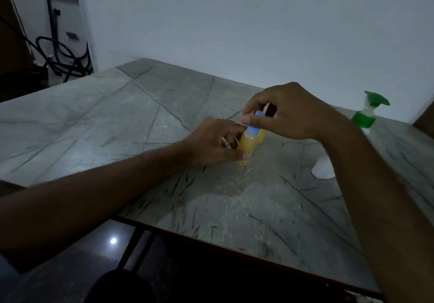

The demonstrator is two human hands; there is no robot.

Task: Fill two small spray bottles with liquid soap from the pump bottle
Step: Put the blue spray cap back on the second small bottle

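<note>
Our left hand grips the yellow spray bottle low on its body, while our right hand pinches its blue cap up top.

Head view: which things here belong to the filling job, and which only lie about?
Job:
- small spray bottle, yellow liquid, gripped by left hand
- its blue spray top, pinched by right hand
- green pump bottle

Lying about:
- white cap on table
- black hose by wall

Second spray bottle behind the front spray bottle: only a yellow sliver shows. White object, right of front bottle, half hidden by right forearm; identity unclear. Pump bottle body beyond that forearm: lower part hidden.
</note>
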